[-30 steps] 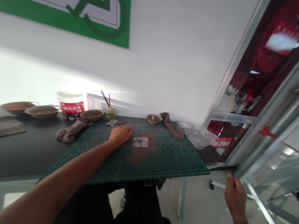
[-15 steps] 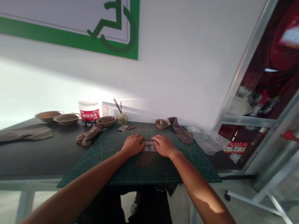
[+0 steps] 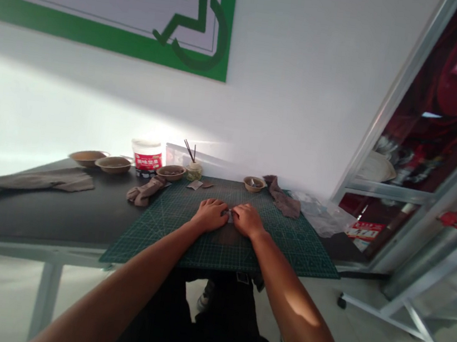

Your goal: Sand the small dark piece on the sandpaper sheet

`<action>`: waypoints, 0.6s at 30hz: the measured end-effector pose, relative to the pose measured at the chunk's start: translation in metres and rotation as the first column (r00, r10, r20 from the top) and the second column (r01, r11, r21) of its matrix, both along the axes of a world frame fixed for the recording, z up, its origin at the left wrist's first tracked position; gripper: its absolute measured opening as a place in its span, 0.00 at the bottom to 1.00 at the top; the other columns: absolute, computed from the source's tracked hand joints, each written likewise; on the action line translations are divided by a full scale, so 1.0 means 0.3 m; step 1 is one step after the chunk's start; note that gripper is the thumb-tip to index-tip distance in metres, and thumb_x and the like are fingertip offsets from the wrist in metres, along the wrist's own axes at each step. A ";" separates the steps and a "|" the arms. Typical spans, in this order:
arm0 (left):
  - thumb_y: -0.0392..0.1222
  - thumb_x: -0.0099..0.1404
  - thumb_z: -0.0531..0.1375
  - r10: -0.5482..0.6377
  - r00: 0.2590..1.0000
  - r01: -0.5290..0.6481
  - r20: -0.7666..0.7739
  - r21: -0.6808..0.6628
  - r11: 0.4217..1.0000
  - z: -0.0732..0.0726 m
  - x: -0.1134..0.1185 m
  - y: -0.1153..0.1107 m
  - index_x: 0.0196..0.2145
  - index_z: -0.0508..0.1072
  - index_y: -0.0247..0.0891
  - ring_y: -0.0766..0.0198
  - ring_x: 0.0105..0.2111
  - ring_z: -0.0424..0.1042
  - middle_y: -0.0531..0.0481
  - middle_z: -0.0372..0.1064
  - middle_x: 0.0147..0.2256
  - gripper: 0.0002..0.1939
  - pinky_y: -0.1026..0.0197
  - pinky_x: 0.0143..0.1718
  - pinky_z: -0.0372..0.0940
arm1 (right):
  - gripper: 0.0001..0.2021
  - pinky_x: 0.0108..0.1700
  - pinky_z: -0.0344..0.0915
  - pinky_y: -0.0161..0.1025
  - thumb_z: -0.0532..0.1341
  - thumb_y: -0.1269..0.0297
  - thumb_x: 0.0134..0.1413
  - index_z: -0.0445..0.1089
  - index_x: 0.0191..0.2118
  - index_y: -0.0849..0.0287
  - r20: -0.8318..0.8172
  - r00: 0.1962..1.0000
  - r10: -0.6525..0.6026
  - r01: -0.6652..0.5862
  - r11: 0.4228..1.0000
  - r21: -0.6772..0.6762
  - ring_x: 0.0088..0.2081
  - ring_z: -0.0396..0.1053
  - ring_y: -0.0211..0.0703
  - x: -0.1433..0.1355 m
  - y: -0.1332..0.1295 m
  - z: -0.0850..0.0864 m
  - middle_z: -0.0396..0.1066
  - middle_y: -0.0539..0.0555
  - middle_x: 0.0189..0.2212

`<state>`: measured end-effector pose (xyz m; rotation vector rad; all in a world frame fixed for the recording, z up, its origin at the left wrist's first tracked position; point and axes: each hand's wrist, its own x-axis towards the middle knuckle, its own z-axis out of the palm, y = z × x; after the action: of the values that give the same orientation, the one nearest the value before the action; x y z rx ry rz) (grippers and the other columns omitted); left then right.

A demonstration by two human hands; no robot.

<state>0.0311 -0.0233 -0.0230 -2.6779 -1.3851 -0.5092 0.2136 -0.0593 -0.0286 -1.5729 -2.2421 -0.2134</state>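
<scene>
Over the middle of the green cutting mat (image 3: 286, 246), my left hand (image 3: 210, 215) and my right hand (image 3: 247, 219) are close together with fingers bent. Both pinch a small clear plastic bag (image 3: 230, 217), of which only a narrow strip shows in the gap between them. Its contents are covered by my fingers. Beyond my left hand lie a small pale packet (image 3: 195, 184) and a flat brown piece (image 3: 207, 185). A tan bowl (image 3: 253, 184) with small items in it stands at the mat's far edge.
Several tan bowls (image 3: 113, 165), a white tub with a red label (image 3: 147, 158) and a reed diffuser (image 3: 193, 172) line the back left. Grey-brown cloths (image 3: 145, 190) lie about. A crumpled clear plastic sheet (image 3: 323, 217) rests at the right, near a metal-framed cabinet (image 3: 390, 189).
My hands have drawn nearer each other, and the clear bag with its small dark spot is now mostly covered. The view has shifted slightly, moving the scene up and rightward.
</scene>
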 end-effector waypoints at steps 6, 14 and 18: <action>0.47 0.73 0.60 0.009 1.000 -0.009 0.005 -0.022 1.000 -0.001 0.008 -0.003 0.55 0.71 0.39 0.54 0.51 0.72 0.42 0.68 0.56 0.16 0.45 0.52 0.70 | 0.15 0.52 0.72 0.52 0.62 0.59 0.68 0.70 0.56 0.58 -0.005 0.999 -0.041 0.041 0.999 0.011 0.51 0.72 0.50 -0.006 0.000 0.000 0.70 0.59 0.55; 0.47 0.73 0.60 0.016 1.000 -0.015 0.023 -0.016 1.000 -0.003 0.010 -0.010 0.55 0.72 0.39 0.54 0.51 0.72 0.42 0.68 0.56 0.16 0.45 0.52 0.71 | 0.15 0.52 0.72 0.52 0.61 0.59 0.69 0.70 0.56 0.58 -0.013 0.996 -0.089 0.089 0.996 0.022 0.51 0.72 0.50 0.001 -0.005 -0.003 0.70 0.59 0.55; 0.47 0.73 0.60 0.024 0.999 -0.024 0.029 -0.006 1.000 0.000 0.008 -0.015 0.55 0.71 0.39 0.54 0.52 0.72 0.42 0.68 0.56 0.17 0.45 0.52 0.70 | 0.15 0.52 0.73 0.52 0.61 0.59 0.69 0.70 0.56 0.58 -0.021 0.996 -0.084 0.084 0.996 0.014 0.50 0.72 0.50 -0.001 -0.007 -0.004 0.70 0.59 0.55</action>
<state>0.0336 -0.0277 -0.0231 -2.6651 -1.4261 -0.5445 0.2132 -0.0614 -0.0298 -1.6555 -2.1561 -0.2360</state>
